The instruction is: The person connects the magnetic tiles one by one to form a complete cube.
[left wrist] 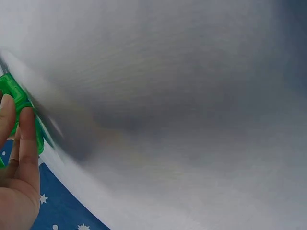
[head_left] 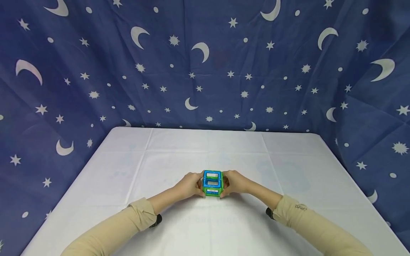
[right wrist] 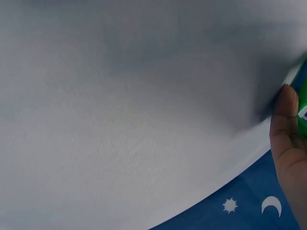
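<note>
A small cube-like block of blue and green open square frames, like magnetic tiles (head_left: 206, 185), is near the middle of the white table. From its left side my left hand (head_left: 189, 185) grips it between thumb and fingers. My right hand (head_left: 236, 182) holds the opposite side the same way. In the left wrist view, green tile frames (left wrist: 13, 90) show behind the fingers of that hand (left wrist: 21, 177). Only a sliver of the green and blue block (right wrist: 302, 98) appears at the edge of the right wrist view, beside the fingers (right wrist: 286, 103). The inner fingers are partly hidden.
The table (head_left: 179, 149) has a creased white cloth. Behind it and along both sides hangs a dark blue curtain (head_left: 221, 53) with moons and stars. Dark straps (head_left: 156, 221) sit under both wrists near the beige sleeves (head_left: 118, 227).
</note>
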Demonstrator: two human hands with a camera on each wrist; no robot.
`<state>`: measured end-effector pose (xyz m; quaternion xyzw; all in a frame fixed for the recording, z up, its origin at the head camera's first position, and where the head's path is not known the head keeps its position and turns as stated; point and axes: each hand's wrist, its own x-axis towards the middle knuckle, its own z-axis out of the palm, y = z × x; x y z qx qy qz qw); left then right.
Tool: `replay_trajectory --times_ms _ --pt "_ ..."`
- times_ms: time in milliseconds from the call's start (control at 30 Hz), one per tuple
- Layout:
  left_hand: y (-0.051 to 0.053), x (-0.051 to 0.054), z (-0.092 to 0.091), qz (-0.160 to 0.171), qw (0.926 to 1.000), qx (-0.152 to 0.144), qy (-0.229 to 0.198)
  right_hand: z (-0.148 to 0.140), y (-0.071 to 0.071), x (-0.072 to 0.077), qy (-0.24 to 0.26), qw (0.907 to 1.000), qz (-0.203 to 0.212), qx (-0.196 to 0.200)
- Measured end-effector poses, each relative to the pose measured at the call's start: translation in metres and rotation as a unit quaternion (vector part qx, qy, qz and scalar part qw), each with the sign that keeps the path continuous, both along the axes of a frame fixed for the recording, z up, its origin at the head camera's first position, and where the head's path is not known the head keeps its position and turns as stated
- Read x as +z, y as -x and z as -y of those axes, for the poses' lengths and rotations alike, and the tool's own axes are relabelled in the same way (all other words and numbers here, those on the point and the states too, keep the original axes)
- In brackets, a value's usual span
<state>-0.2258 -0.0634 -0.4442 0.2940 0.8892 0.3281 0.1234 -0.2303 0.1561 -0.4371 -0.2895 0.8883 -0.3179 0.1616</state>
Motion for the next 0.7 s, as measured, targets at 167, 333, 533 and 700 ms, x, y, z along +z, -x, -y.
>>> replay_trajectory --times_ms 167,333,533,700 --pt "0.004 -0.003 0.001 0.003 0.9999 -0.007 -0.007 -0.003 0.01 -0.002 -0.024 0.999 -0.003 0.037" --pt "0.006 -0.004 0.003 0.009 0.9999 -0.011 -0.006 -0.005 0.014 -0.001 -0.037 0.998 0.016 0.049" --pt "0.006 -0.001 0.01 0.032 0.9993 0.001 -0.022 -0.011 0.005 0.006 -0.015 0.9997 0.016 0.008" --pt "0.006 -0.003 0.015 0.032 0.9975 -0.018 -0.06 -0.012 0.001 0.003 -0.015 0.9992 -0.035 0.011"
